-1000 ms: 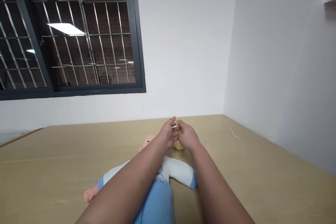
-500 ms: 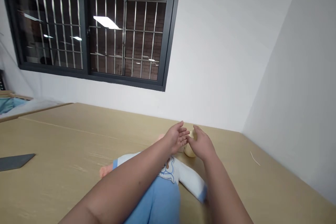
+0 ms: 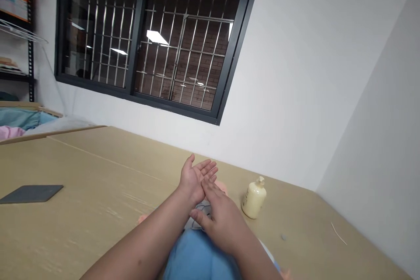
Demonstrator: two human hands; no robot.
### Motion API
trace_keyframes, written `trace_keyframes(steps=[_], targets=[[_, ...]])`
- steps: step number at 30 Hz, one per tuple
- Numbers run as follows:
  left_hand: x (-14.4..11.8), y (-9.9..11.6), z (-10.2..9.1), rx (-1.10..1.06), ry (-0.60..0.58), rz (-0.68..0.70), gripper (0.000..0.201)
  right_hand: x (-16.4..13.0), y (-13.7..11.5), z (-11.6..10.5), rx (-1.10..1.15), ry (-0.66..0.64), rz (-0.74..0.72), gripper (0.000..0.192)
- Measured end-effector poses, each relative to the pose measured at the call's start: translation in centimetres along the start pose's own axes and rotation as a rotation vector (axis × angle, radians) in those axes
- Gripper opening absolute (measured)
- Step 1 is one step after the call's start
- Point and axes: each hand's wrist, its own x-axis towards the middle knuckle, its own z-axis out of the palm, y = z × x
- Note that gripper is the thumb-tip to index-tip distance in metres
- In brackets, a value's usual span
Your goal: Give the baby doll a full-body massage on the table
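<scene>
My left hand [image 3: 196, 179] is turned palm up with its fingers stretched out, holding nothing. My right hand [image 3: 223, 218] lies palm down across the left one, its fingertips touching the lower palm near the wrist; its thumb stands apart. Beneath both hands lies a doll in blue trousers [image 3: 198, 253] and a pale top, mostly hidden by my arms. Peach-coloured parts of the doll show beyond the right fingers and beside the left forearm. To the right of my hands stands a cream pump bottle [image 3: 254, 199], upright and apart from them.
The doll lies on a wide tan table [image 3: 108, 236]. A dark grey flat piece [image 3: 33, 194] is at the left, and a thin pale strip [image 3: 338, 233] at the right. Behind are a wall and a barred window [image 3: 183, 48]. A shelf rack [image 3: 31, 65] stands at the far left.
Both hands have moved left, away from the pump bottle, which now shows fully. The right hand has come down onto the left palm. The view has shifted.
</scene>
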Motion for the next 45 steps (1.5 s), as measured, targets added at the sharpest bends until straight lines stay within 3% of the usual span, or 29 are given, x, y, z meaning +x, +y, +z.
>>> trace_keyframes(steps=[4, 10, 14, 19, 23, 28, 34, 38, 45], targets=[[0.5, 0.9, -0.2, -0.031, 0.007, 0.014, 0.061, -0.7, -1.0, -0.1, 0.000, -0.017, -0.067, 0.089], [-1.0, -1.3, 0.8, -0.089, -0.093, -0.044, 0.062, -0.9, -0.7, 0.3, -0.006, 0.037, -0.123, 0.099], [-2.1, -2.1, 1.7, -0.098, -0.061, -0.079, 0.059, -0.1, 0.6, 0.3, -0.076, 0.074, -0.092, 0.091], [-2.1, 0.0, 1.6, -0.096, -0.031, 0.017, 0.057, -0.2, 0.3, -0.1, -0.165, 0.079, -0.065, 0.077], [-1.8, 1.6, 1.1, -0.076, -0.026, 0.084, 0.057, -1.1, -1.2, -0.5, -0.137, 0.073, -0.111, 0.077], [-2.5, 0.8, 1.5, -0.084, -0.049, 0.067, 0.058, -1.6, -2.2, -0.4, -0.057, 0.123, -0.184, 0.084], [-3.2, -1.1, 2.3, -0.098, -0.034, 0.010, 0.054, -0.7, -0.5, 0.5, -0.118, 0.136, -0.110, 0.092], [-2.6, -0.1, 1.9, -0.081, -0.008, 0.051, 0.055, -0.4, -0.3, 0.8, -0.155, 0.107, -0.072, 0.087], [-2.0, 1.9, 1.2, -0.065, 0.047, 0.141, 0.055, -1.5, -2.8, -0.1, -0.096, 0.075, -0.094, 0.089]])
